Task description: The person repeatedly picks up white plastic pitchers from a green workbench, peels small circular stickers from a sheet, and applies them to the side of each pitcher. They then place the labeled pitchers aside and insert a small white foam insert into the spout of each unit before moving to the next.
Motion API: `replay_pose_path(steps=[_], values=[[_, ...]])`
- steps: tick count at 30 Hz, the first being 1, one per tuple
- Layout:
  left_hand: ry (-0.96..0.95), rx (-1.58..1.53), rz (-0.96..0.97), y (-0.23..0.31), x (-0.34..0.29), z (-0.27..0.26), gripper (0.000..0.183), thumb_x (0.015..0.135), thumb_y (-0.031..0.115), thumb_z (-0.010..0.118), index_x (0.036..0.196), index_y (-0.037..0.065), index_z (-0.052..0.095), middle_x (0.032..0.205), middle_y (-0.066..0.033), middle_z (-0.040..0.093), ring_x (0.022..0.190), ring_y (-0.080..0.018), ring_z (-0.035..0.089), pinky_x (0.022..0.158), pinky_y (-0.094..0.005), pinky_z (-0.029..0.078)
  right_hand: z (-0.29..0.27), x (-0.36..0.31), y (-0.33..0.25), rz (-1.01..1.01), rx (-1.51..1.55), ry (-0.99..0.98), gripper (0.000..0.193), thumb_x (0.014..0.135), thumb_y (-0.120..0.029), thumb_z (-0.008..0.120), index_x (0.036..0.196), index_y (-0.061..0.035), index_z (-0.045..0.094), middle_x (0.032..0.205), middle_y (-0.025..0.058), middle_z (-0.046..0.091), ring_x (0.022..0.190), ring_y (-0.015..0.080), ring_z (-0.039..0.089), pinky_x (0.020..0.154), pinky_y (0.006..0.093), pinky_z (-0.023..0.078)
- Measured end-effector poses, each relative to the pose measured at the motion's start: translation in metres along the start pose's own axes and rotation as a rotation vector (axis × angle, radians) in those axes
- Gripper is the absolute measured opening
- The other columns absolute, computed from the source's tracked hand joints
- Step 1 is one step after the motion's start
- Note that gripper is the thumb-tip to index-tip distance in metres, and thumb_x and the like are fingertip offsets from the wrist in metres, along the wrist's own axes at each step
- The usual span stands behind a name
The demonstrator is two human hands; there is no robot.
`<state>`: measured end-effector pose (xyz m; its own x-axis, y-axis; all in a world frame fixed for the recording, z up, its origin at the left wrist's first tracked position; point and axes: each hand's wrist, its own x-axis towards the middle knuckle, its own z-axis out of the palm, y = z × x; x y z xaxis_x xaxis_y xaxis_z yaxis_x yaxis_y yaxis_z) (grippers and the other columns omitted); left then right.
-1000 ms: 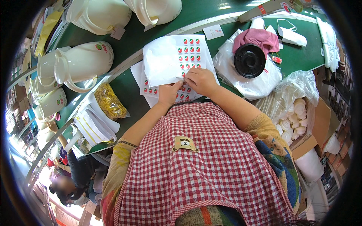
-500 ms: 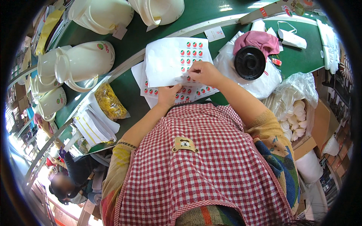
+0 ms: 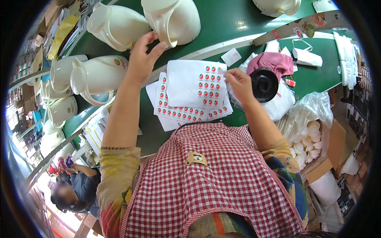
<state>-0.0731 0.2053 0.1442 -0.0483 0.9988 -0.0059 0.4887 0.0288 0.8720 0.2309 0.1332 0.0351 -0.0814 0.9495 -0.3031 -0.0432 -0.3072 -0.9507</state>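
My left hand (image 3: 145,55) reaches up to the cream-white jugs at the back, thumb and fingers spread. Its fingertips are close beside the handle of one cream jug (image 3: 184,23); whether they touch it I cannot tell. Another cream jug (image 3: 123,27) lies just left of that hand. My right hand (image 3: 239,82) is pinched at the right edge of the top sticker sheet (image 3: 184,81), with a small pale sticker (image 3: 221,71) at its fingertips. That white sheet carries rows of round red-and-green stickers. More sticker sheets (image 3: 178,115) lie under it.
Several cream jugs (image 3: 99,73) stand along the left. On the right are a black round lid-like part (image 3: 264,85), a pink cloth (image 3: 274,63), and a carton (image 3: 337,139) beside a bag of white pieces (image 3: 305,146). A metal rail (image 3: 222,41) crosses the green table. Another person (image 3: 81,186) sits lower left.
My left hand has left the sheets and moved up and left to the jugs. The right hand has lifted from the sticker rows to the sheet's right edge. Jugs at the back have shifted right.
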Motion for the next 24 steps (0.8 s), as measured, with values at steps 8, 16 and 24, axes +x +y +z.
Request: replay_pose_path(steps=[8,16,24], values=[[-0.235,-0.839,-0.127,0.049,0.084,0.02,0.026,0.101,0.023,0.045,0.097,0.001,0.058,0.087,-0.0109,0.065,0.082,-0.0222,0.064,0.077,-0.0359,0.052,0.0,0.026,-0.026,-0.399,-0.187,0.007,0.013,0.098,-0.005,0.051,0.109,-0.0001,0.055,0.11,0.0079,0.061,0.098,0.0114,0.058,0.086,0.0248,0.045],[-0.008,-1.262,-0.461,0.052,0.113,0.056,0.015,0.099,0.014,0.046,0.096,0.0,0.05,0.08,-0.0061,0.052,0.073,-0.019,0.05,0.073,-0.0341,0.046,0.038,0.054,-0.106,-0.779,-0.487,-0.041,0.01,0.086,-0.001,0.058,0.094,-0.0051,0.054,0.113,0.0138,0.066,0.101,0.032,0.061,0.091,0.0418,0.042],[0.228,-1.385,-0.542,0.037,0.135,0.059,0.017,0.099,0.011,0.044,0.088,0.0,0.05,0.079,-0.0118,0.053,0.075,-0.0236,0.051,0.077,-0.0386,0.047,0.073,0.043,-0.117,-0.915,-0.63,-0.324,0.02,0.071,-0.001,0.07,0.087,-0.0083,0.059,0.101,0.0081,0.068,0.095,0.0258,0.065,0.081,0.0398,0.05]])
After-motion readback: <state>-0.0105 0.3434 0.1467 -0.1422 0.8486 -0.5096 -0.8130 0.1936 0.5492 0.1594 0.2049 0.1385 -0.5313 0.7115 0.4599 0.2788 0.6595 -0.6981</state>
